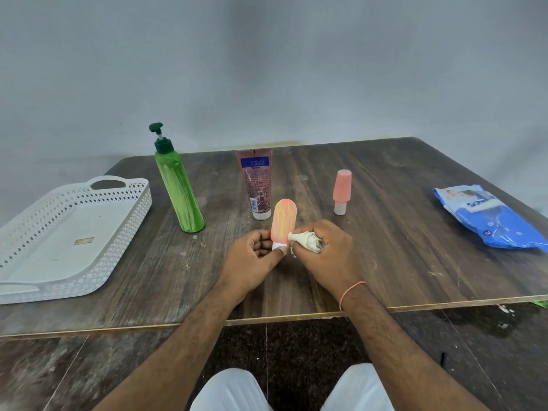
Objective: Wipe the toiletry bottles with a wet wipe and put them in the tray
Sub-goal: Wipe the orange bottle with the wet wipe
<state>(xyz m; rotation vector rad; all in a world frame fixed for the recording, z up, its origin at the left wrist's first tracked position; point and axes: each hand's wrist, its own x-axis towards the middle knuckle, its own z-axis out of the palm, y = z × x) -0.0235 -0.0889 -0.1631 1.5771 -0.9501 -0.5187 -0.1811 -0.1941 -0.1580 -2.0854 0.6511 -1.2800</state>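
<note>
My left hand (pixel 257 256) pinches the white cap end of a small orange bottle (pixel 283 221), holding it upright over the table's middle. My right hand (pixel 324 250) grips a crumpled, soiled wet wipe (pixel 305 241) whose tip touches the bottle's lower right side. A tall green pump bottle (pixel 179 191) stands to the left. Behind the hands, a brown tube (pixel 257 185) stands on its cap. A small orange bottle with a white base (pixel 341 191) stands to the right. The white perforated tray (pixel 26 256) lies at the far left, with nothing in it but a small sticker.
A blue pack of wet wipes (pixel 489 218) lies at the table's right edge. The wooden table (pixel 400 247) ends just in front of my forearms. A grey wall stands right behind it.
</note>
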